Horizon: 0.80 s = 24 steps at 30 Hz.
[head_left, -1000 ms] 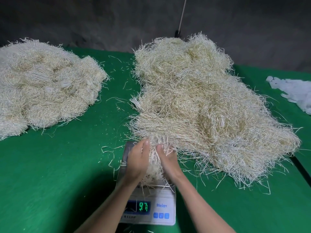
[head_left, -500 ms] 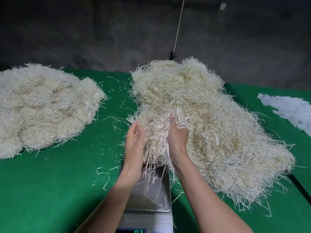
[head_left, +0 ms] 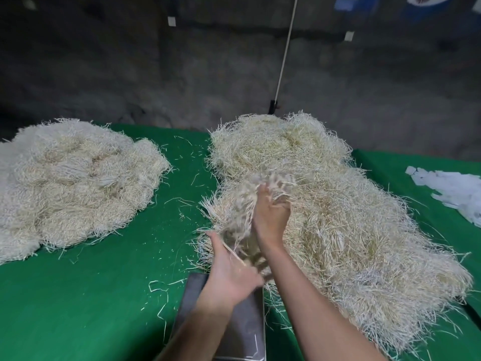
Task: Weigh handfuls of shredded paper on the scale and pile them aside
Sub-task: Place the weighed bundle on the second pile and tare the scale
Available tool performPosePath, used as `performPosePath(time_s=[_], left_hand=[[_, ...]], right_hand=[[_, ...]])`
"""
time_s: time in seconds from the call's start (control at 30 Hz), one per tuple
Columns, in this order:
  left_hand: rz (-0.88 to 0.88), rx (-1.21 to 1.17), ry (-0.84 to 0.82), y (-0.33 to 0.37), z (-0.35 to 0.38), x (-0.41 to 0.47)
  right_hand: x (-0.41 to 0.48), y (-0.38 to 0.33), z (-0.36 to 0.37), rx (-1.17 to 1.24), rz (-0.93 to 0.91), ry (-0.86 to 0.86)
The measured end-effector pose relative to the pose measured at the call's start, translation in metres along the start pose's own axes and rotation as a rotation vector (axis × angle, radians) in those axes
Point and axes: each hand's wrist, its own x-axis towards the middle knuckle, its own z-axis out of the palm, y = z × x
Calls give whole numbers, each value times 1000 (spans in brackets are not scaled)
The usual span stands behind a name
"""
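1. Hands. The right hand [head_left: 270,212] is raised, back toward the camera, fingers curled round the upper part of a handful of shredded paper [head_left: 240,214]. The left hand [head_left: 231,272] lies lower, thumb up and palm under the handful's lower end. Its fingers are blurred, so whether they close on the strands cannot be told.
2. Wall [head_left: 130,61]. Dark, rough, grey. It fills the upper half of the view behind the table.
3. Table [head_left: 91,295]. Covered in green cloth and dotted with stray strands.
4. Right heap [head_left: 338,230]. Cream shredded paper, loose and tangled, running from the far edge toward the near right.
5. Left heap [head_left: 73,183]. The same material, laid in neater bunches, well apart from the right heap.
6. White paper scraps [head_left: 453,188]. Flat pieces at the right edge of the cloth.
7. Scale [head_left: 247,332]. A bare steel pan at bottom centre, just beside the right heap's near edge. The display is out of frame.
8. Handful, orientation. It is held in the air over the right heap's near-left edge, beyond the pan. The long axis runs from far-right down to near-left. The upper ends fan out past the right fingers and the lower ends trail over the left palm. It is blurred.
9. White rod [head_left: 285,53]. Thin and leaning, standing behind the table.
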Motion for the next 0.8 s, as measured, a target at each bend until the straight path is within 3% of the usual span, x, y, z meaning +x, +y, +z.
performPosePath(time_s=[0.1,0.17,0.27,0.4,0.53,0.6,0.67,0.73,0.8], left_hand=[[180,-10,60,38,22,9],[288,104,128,52,22,11],[433,380,348,39,13,11],[460,572,400,26,20,13],[555,623,350,38,19,10],[503,581,358,32,30,5],[470,564,391,27,37,1],[597,609,431,30,38,0],[779,744,416,37,31,6]], right_hand=[[-27,11,-10,-94,88,-242],[-43,15,-14,-131,-2,-339],[-29,12,-15,-465,-199,-299],[-16,12,-19,-383,-130,-173],[-62,29,4,-628,-281,-427],[-37,20,-2,-529,-117,-427],[-19,15,-12,-253,13,-482],[-34,15,-16,-227,17,-525],[-59,27,-15,-319,-41,-433]])
